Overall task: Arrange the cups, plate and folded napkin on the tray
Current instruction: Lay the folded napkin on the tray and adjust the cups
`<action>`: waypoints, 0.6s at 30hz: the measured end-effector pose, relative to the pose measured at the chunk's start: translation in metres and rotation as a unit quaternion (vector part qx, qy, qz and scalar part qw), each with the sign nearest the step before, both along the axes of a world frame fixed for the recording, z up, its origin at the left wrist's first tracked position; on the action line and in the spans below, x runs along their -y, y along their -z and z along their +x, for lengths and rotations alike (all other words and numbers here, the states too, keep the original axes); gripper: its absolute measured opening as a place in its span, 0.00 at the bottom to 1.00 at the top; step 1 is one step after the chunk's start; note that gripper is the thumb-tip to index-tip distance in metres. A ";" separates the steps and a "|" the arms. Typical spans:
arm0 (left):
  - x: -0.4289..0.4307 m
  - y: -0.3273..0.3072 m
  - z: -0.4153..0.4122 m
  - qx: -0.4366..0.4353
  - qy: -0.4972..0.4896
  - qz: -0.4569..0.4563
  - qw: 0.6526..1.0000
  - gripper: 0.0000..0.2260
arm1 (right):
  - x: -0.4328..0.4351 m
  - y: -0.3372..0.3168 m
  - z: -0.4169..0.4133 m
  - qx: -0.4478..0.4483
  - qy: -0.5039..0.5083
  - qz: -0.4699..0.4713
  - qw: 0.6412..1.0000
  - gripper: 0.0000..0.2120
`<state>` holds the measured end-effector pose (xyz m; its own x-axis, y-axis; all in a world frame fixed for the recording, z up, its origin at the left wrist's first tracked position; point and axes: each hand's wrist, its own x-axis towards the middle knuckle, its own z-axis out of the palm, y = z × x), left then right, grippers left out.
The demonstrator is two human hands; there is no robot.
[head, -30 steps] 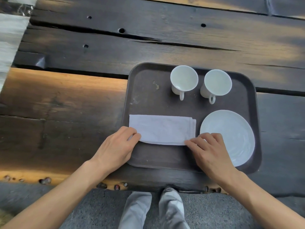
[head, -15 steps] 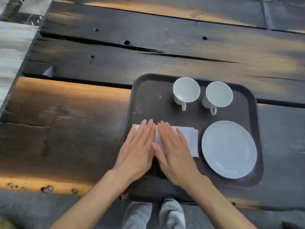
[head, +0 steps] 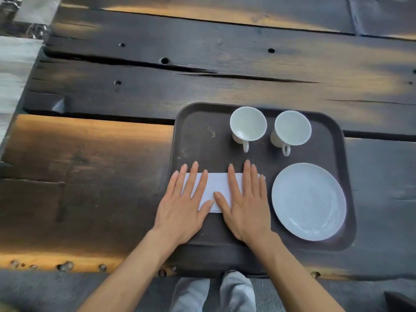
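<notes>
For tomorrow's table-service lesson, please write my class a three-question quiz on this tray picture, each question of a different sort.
1. True or false: both hands lie flat on the folded white cloth napkin.
2. Which item is nearest the right hand? A. round white ceramic plate B. left white handled cup C. right white handled cup
3. Fill in: every item sits on the dark rounded rectangular ____.

Key: 1 true, the left hand too; 2 A; 3 tray.

Dark wooden plank table (head: 202,86), worn, with long cracks and small round holes. Grey stone floor (head: 45,289) below its near edge. Light-grey trouser legs (head: 213,293) at bottom centre.
</notes>
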<state>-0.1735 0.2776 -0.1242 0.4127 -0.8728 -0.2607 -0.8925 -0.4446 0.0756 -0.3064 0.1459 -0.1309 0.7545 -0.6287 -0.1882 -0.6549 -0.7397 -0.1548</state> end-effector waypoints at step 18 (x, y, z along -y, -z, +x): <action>0.006 -0.004 0.008 0.042 0.026 0.044 0.998 0.33 | 0.009 -0.007 -0.013 0.006 -0.032 0.043 0.999 0.36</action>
